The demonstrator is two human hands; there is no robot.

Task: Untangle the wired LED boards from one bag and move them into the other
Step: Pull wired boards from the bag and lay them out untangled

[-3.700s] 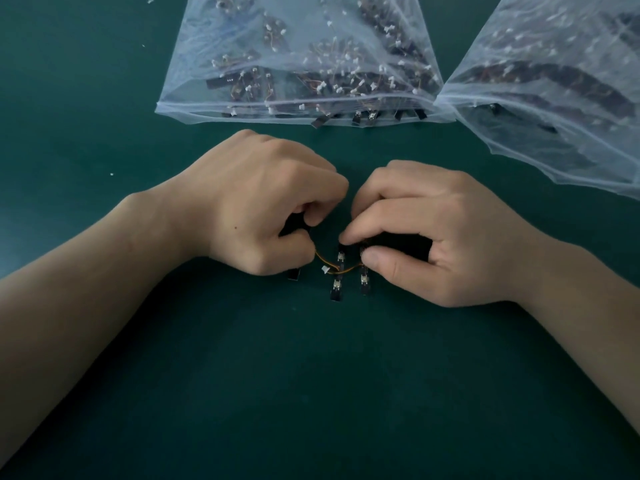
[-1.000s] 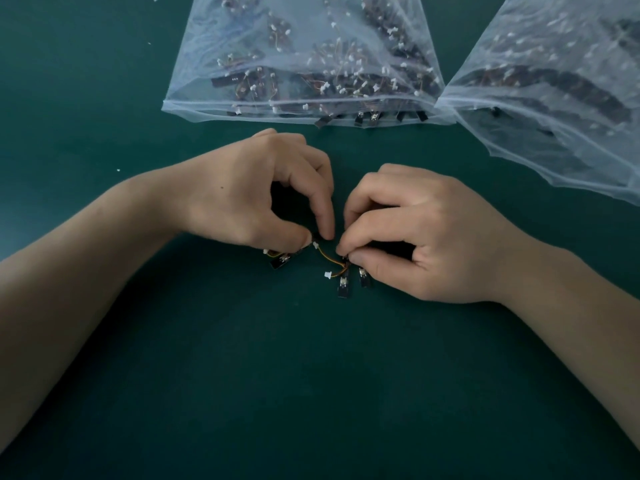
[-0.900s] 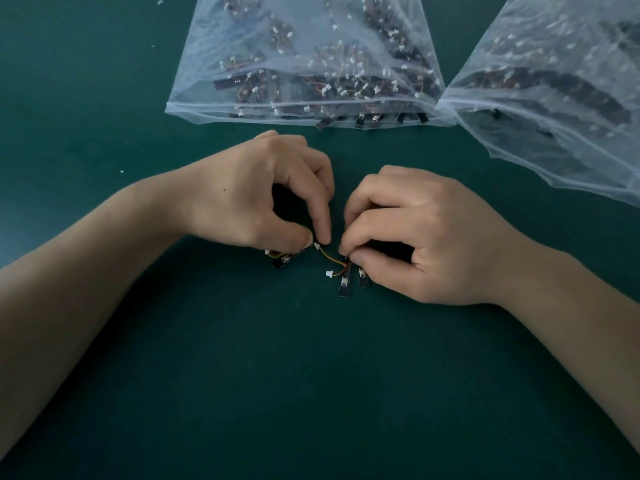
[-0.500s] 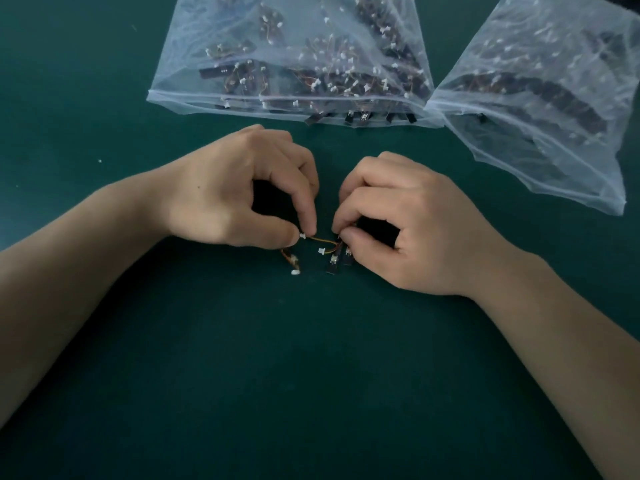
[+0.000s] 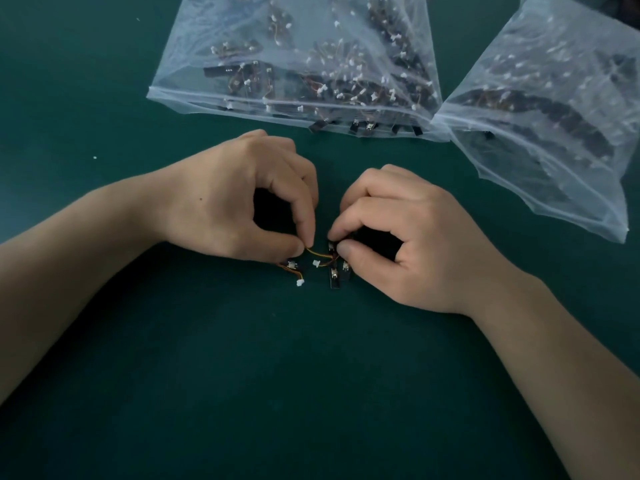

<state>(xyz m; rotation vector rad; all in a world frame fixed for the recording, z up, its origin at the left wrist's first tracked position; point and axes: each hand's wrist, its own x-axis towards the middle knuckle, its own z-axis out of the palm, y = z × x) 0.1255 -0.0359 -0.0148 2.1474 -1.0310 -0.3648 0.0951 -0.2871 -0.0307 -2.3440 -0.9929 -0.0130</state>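
A small tangle of black LED boards (image 5: pixel 335 276) with orange wires and white connectors lies on the green table between my hands. My left hand (image 5: pixel 242 206) pinches an orange wire (image 5: pixel 317 252) between thumb and forefinger. My right hand (image 5: pixel 408 237) pinches the top of the boards at the wire's other end. One separate board with its wire (image 5: pixel 292 268) lies just under my left thumb. Two clear plastic bags lie beyond: one (image 5: pixel 301 60) straight ahead, full of jumbled boards, and one (image 5: pixel 540 112) at the right.
The green table surface (image 5: pixel 294 375) stretches toward me below the hands. A few boards (image 5: pixel 360 127) poke out of the mouth of the bag straight ahead. Small white specks (image 5: pixel 95 157) lie at the far left.
My left fingers have shifted from a white connector onto the orange wire. One board with its wire now lies loose under my left thumb. The view shifted slightly.
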